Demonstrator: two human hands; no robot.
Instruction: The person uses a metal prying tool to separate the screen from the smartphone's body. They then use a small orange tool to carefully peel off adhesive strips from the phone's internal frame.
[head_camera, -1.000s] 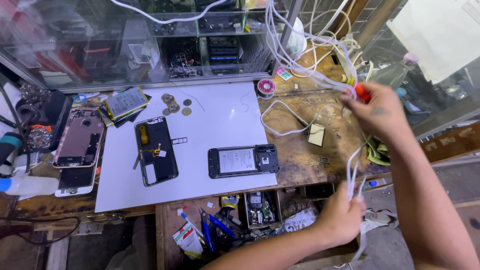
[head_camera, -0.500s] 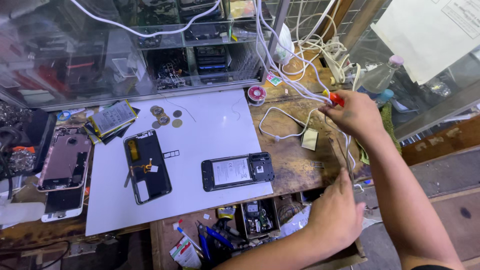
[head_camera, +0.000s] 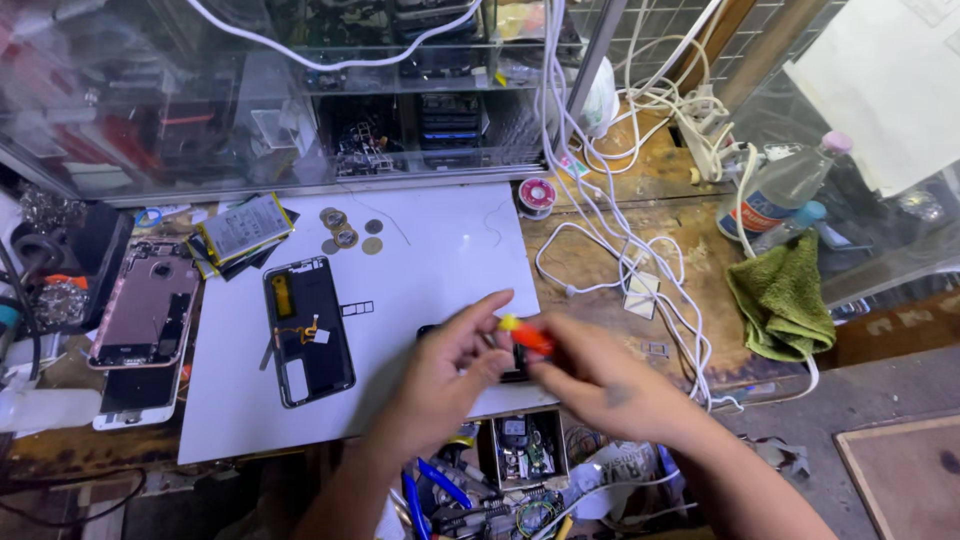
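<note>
A worn wooden workbench (head_camera: 700, 205) carries a large white mat (head_camera: 430, 260), and both hands meet over the mat's near edge, the right hand (head_camera: 600, 385) pinching a small red and yellow tool (head_camera: 527, 335) that the left hand (head_camera: 450, 365) touches. Directly under that grip lies a dark phone (head_camera: 515, 362), mostly hidden. Left of the grip on the mat sits an opened black phone frame (head_camera: 305, 330); beyond it lie a few round coin-like discs (head_camera: 345, 235). Further left, off the mat, rests a pink phone back (head_camera: 148, 305). Right of the grip, white cables (head_camera: 620, 260) sprawl over bare wood (quite tangled), with a green cloth (head_camera: 785, 295) further right.
</note>
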